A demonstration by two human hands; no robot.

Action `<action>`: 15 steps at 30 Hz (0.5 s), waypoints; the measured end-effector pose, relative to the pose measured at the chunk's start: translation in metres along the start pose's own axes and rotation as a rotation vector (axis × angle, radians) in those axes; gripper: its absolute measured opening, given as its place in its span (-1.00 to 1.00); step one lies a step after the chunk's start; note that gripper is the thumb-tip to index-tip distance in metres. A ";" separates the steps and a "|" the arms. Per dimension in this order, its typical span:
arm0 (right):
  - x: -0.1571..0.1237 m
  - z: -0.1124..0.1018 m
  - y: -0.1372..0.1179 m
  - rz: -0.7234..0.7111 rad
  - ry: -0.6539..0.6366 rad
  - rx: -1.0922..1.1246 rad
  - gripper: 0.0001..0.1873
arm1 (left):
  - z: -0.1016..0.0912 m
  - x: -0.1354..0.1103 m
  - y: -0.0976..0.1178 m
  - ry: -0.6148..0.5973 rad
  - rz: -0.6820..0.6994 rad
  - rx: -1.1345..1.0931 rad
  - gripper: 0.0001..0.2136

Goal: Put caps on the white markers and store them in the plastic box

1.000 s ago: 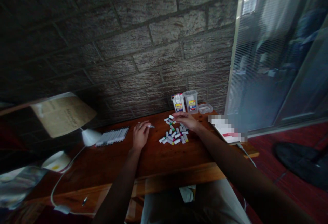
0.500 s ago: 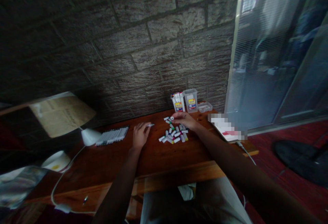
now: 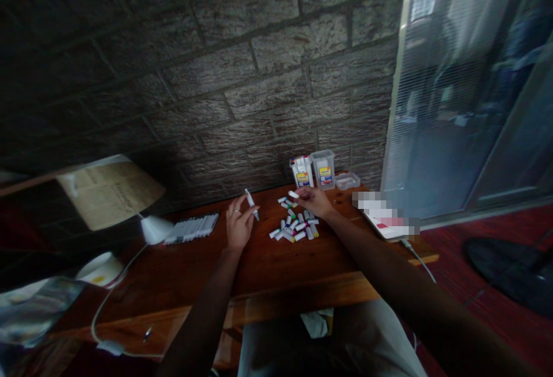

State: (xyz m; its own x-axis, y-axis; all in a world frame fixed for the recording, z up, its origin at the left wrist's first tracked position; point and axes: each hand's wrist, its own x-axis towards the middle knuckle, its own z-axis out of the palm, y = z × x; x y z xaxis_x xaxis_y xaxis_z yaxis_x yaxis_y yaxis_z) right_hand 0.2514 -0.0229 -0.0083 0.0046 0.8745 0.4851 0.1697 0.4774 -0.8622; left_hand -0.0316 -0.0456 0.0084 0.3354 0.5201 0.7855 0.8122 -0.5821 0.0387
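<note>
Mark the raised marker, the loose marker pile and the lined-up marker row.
raised marker [image 3: 249, 197]: head view, upper barrel.
loose marker pile [image 3: 296, 227]: head view, centre of heap.
lined-up marker row [image 3: 192, 228]: head view, middle of row.

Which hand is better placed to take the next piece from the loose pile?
Probably the right hand: it is at the far edge of the pile, pinching a small white piece. The left hand is off to the side, holding a marker.

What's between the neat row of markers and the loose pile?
The left hand, holding one marker up; otherwise bare desk wood, in the head view. The right hand pinches a white piece beside the pile.
</note>
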 end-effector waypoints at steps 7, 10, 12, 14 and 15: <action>0.000 -0.005 0.001 0.018 -0.022 -0.165 -0.81 | 0.004 -0.002 0.003 -0.062 -0.014 -0.140 -0.71; 0.000 -0.008 0.005 0.025 -0.104 -0.299 -0.84 | 0.004 -0.003 0.004 -0.069 -0.001 -0.149 -0.69; 0.001 -0.010 0.007 0.033 -0.163 -0.371 -0.85 | 0.004 -0.003 0.004 -0.064 -0.003 -0.155 -0.69; 0.002 -0.013 0.010 0.060 -0.221 -0.394 -0.85 | 0.005 -0.003 0.004 -0.050 -0.018 -0.159 -0.70; 0.003 -0.015 0.011 0.077 -0.251 -0.386 -0.84 | 0.005 -0.003 0.004 -0.042 -0.028 -0.159 -0.70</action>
State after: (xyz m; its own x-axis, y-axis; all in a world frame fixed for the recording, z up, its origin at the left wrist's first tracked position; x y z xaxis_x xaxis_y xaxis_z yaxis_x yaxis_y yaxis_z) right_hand 0.2676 -0.0165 -0.0143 -0.1987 0.9227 0.3305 0.5327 0.3847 -0.7538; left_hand -0.0265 -0.0464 0.0030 0.3361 0.5615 0.7561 0.7369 -0.6567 0.1602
